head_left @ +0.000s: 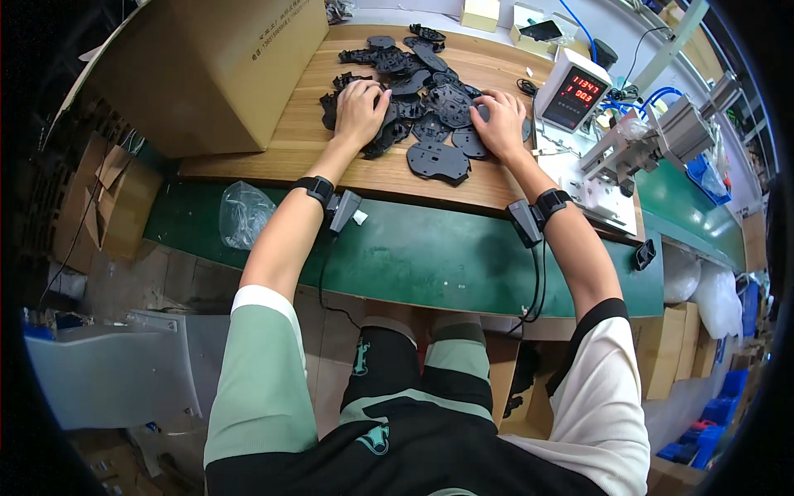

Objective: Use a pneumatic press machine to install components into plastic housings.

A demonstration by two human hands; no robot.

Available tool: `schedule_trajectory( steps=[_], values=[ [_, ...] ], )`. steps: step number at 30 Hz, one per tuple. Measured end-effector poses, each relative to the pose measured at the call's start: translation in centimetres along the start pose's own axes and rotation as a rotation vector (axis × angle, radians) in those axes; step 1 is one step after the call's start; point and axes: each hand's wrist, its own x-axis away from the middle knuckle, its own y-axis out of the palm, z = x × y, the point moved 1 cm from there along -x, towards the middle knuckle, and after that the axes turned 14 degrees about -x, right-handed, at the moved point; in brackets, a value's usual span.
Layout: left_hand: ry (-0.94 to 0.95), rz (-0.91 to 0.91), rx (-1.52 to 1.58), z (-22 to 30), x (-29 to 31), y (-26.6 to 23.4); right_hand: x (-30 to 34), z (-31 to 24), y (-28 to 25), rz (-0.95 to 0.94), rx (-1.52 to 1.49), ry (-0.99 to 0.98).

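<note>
Black plastic parts (413, 91) lie in a loose heap on the wooden board (298, 132), spread from the far edge to approx the middle. Left hand (361, 109) rests palm down on the left side of the heap, fingers curled over a few pieces; looks like a loose press, not a closed grasp, though what's under the palm is hidden. Right hand (499, 122) sits on the right side of the heap, fingers spread w/ tips touching the parts; can't tell if any piece is pinched. 1 larger flat black plate (438, 161) lies nearest the front edge, between the 2 hands, touching neither. Each wrist has a black strap w/ a small grey unit: left wrist unit (341, 207), right wrist unit (526, 221), cables hanging down from both. Big cardboard box (211, 70) stands at left on the board, well apart from the left hand. Grey meter w/ red digits (572, 97) stands just right of the right hand, metal press fixture (653, 140) beyond it. Crumpled clear bag (244, 213) lies on the green belt (413, 256) in front of the board.
</note>
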Motion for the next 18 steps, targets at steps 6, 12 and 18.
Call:
schedule_trajectory(
  steps=[6, 12, 18],
  values=[
    [-0.245, 0.103, 0.195, 0.0, -2.1, -3.5, -0.6, -1.7, -1.6, 0.29, -0.679, 0.211],
    [0.121, 0.458, 0.245, 7.7, -0.2, -8.9, 6.1, -4.2, -8.1, 0.075, -0.778, 0.312],
    [0.243, 0.195, 0.498, 18.2, 4.0, -4.9, 10.8, -3.7, -6.6, 0.085, -0.224, 0.115]
  ],
)
